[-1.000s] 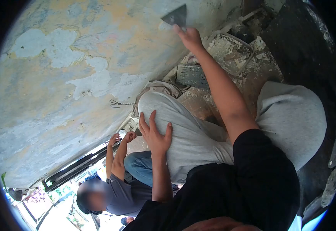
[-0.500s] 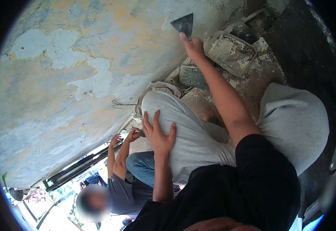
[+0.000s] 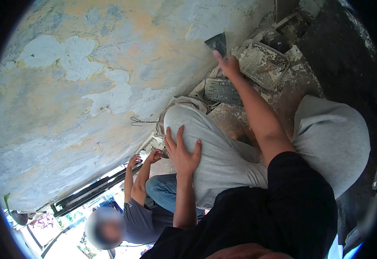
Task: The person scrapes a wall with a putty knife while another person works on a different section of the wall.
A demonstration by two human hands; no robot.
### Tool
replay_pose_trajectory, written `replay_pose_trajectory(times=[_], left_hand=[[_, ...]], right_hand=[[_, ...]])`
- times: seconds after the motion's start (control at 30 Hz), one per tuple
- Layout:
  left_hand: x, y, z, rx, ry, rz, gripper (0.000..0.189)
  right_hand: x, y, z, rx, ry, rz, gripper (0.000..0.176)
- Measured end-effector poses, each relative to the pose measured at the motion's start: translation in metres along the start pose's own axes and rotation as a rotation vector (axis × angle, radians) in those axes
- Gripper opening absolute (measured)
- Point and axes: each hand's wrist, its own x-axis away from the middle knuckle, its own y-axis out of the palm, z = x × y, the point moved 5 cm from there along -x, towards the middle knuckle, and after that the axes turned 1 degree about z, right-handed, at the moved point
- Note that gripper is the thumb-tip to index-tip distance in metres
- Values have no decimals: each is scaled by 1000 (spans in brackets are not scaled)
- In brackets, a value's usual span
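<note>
Scraper (image 3: 217,44) in right hand (image 3: 229,66) beside patchy wall (image 3: 145,56), left hand (image 3: 183,156) on trouser leg (image 3: 218,153)

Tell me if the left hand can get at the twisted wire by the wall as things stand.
Probably yes: the left hand rests spread on the gray trouser leg, holding nothing, and the twisted wire shows beyond that leg's edge with nothing else apparent in the way, though depth is hard to judge.

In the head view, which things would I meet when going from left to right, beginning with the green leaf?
Green leaf → wire hook → left hand → scraper → debris-strewn tray → right leg in grey trousers.
</note>
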Motion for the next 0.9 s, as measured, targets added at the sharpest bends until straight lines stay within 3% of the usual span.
replay_pose_trajectory(times=[0.1,0.33,0.4,0.5,0.6,0.7,0.8,0.9], left_hand=[[9,0,-4,14,19,3,69],[6,-1,-4,18,3,22,68],[10,-1,-3,7,1,26,68],[1,-1,-3,5,12,40,67],[8,0,-3,26,19,32,67],[15,-6,-7,8,1,32,67],[10,-4,-2,9,18,56,66],[12,-5,-4,3,-2,36,67]], right_hand=[[10,-18,-22,35,61,-174,92],[19,-28,19,-38,28,5,85],[18,-26,40,166,139,-61,85],[3,-16,-18,39,36,-56,86],[12,-28,-28,67,153,-138,94],[25,-34,-47,1,94,-172,94],[20,-9,23,106,152,-121,94],[46,-34,38,73,72,-10,96]])
